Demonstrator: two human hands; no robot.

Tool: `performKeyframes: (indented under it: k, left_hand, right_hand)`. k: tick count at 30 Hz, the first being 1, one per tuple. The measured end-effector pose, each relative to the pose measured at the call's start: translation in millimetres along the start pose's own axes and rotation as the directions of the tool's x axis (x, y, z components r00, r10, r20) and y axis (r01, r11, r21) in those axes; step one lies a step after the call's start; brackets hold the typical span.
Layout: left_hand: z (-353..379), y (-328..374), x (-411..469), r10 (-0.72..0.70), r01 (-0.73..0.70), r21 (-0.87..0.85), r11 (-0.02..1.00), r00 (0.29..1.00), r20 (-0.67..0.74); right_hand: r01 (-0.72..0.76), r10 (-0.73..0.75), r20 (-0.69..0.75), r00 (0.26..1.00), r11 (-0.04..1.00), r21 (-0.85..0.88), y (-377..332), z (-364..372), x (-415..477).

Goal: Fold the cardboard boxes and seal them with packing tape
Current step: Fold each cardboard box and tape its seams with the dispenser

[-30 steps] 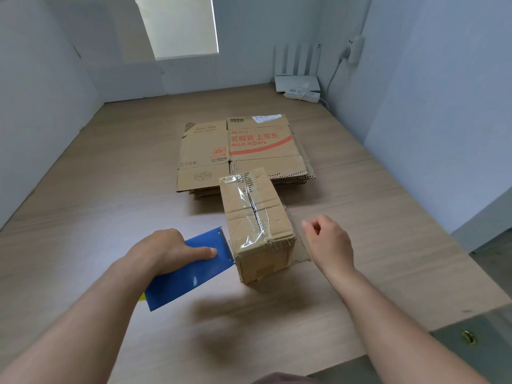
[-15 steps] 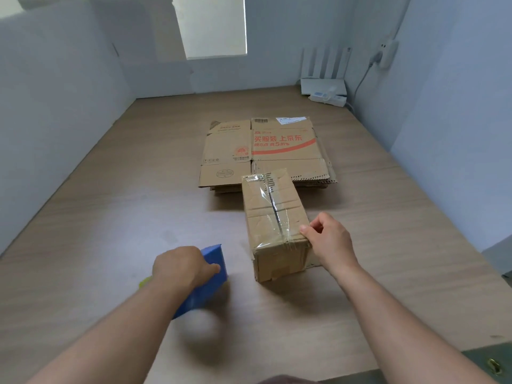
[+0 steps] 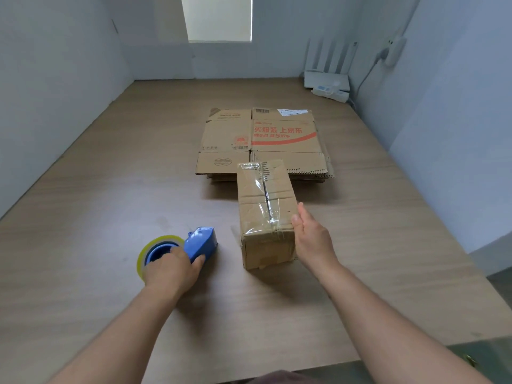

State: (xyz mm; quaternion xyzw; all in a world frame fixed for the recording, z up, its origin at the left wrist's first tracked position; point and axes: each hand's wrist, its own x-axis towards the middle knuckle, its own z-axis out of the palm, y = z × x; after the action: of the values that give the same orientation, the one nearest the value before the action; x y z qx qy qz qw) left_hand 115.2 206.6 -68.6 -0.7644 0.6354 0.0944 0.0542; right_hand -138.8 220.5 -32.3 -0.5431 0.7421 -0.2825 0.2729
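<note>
The left hand [image 3: 171,268] grasps the tape dispenser [image 3: 201,242]; the right hand [image 3: 313,239], fingers [image 3: 304,217] released, touches the taped box [image 3: 266,212], which a push could slide.

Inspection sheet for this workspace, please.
Surface: light wooden table.
Job's things: taped box near centre; flattened boxes stacked behind it; blue tape dispenser left of the box.
Clutter: nothing seen.
Hands: left hand grips the dispenser; right hand lies flat against the box's right side.
Cables: one cable, from a wall plug down to the far right corner.
Surroundings: pale walls; white router and power strip in that corner.
</note>
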Motion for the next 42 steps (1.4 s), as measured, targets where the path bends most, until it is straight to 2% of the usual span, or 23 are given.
performKeyframes:
  k: [1, 3, 5, 9, 12, 15, 18, 20, 21, 23, 25, 27, 29, 31, 33, 38, 42]
  left_hand:
    - [-6, 9, -4, 0.016, -0.021, -0.068, 0.997, 0.997, -0.074]
    - [-18, 35, -12, 0.135, -0.191, -0.296, 0.936, 0.970, -0.201]
    - [-30, 66, -20, 0.239, -0.289, -0.496, 0.819, 0.957, -0.163]
    - [-31, 106, -18, 0.197, -0.123, -0.700, 0.703, 0.980, 0.026]
    - [-20, 108, -16, 0.136, -0.035, -0.831, 0.555, 0.990, 0.048]
    - [-15, 106, -16, 0.119, 0.000, -0.907, 0.420, 0.991, 0.055]
    - [-15, 105, -16, 0.121, 0.048, -0.934, 0.355, 0.988, 0.097]
    - [-16, 98, -14, 0.185, 0.054, -0.927, 0.371, 0.974, 0.130]
    - [-17, 93, -14, 0.245, 0.025, -0.918, 0.395, 0.960, 0.131]
    - [-21, 87, -14, 0.365, -0.098, -0.856, 0.507, 0.924, 0.111]
    - [-25, 83, -14, 0.449, -0.271, -0.682, 0.679, 0.888, 0.094]
    - [-25, 82, -13, 0.483, -0.425, -0.417, 0.803, 0.875, 0.038]
    - [-25, 81, -8, 0.505, -0.510, -0.163, 0.845, 0.860, -0.071]
    - [-23, 81, -5, 0.549, -0.555, -0.071, 0.829, 0.831, -0.091]
    - [-24, 79, -4, 0.571, -0.573, -0.093, 0.814, 0.819, -0.048]
    - [-30, 68, -3, 0.613, -0.583, -0.241, 0.776, 0.787, 0.072]
    - [-40, 65, -3, 0.637, -0.532, -0.413, 0.739, 0.752, 0.171]
  right_hand:
    - [-0.001, 0.001, 0.019, 1.000, 1.000, 0.000, 0, -1, -1]
    - [-0.022, 0.023, 0.022, 0.999, 0.999, -0.043, -4, -1, -1]
    - [-0.071, 0.068, -0.028, 0.997, 0.987, -0.142, -13, 1, 1]
    - [-0.107, 0.104, -0.029, 0.994, 0.945, -0.310, -29, 13, 4]
    - [-0.076, 0.071, -0.028, 0.997, 0.937, -0.341, -21, 14, 7]
    - [-0.035, 0.036, 0.003, 0.999, 0.979, -0.200, -7, 5, 10]
    - [-0.004, 0.003, 0.020, 1.000, 1.000, 0.016, 0, -5, 13]
    - [0.025, -0.030, 0.078, 0.997, 0.998, 0.060, 4, -15, 16]
    - [0.055, -0.058, 0.122, 0.991, 0.998, 0.022, 5, -22, 19]
    - [0.170, -0.120, 0.208, 0.971, 0.956, -0.240, 4, -34, 22]
    - [0.330, -0.227, 0.252, 0.941, 0.781, -0.530, 1, -36, 23]
    - [0.426, -0.328, 0.274, 0.904, 0.633, -0.646, 0, -32, 24]
    - [0.466, -0.370, 0.293, 0.882, 0.589, -0.660, 4, -32, 26]
    - [0.523, -0.390, 0.353, 0.850, 0.551, -0.650, 12, -36, 29]
    - [0.594, -0.419, 0.424, 0.803, 0.509, -0.623, 20, -43, 32]
    - [0.680, -0.427, 0.530, 0.733, 0.492, -0.544, 29, -53, 33]
    - [0.657, -0.324, 0.600, 0.731, 0.571, -0.492, 23, -61, 36]
